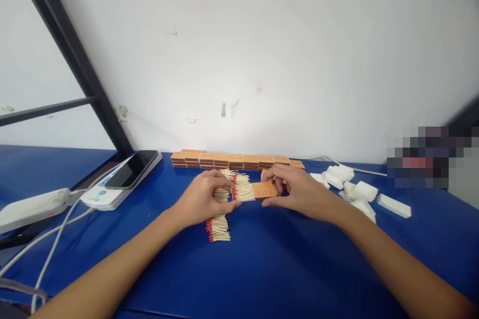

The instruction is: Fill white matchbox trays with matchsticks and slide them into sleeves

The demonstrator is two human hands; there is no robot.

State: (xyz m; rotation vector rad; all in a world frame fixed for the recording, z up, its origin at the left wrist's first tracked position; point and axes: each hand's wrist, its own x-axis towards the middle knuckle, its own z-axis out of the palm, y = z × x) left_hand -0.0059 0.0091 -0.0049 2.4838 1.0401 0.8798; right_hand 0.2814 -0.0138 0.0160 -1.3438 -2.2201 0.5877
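My left hand pinches the match-filled end of a half-open orange matchbox, fingers curled around the red-tipped matches in its tray. My right hand grips the orange sleeve at the other end between thumb and fingers. Both hands hold it just above the blue table. Loose piles of red-tipped matches lie under and in front of my left hand.
A row of stacked orange matchboxes lines the wall. White inner trays are scattered at the right. At the left a phone lies on a white device, beside a white power strip and cables.
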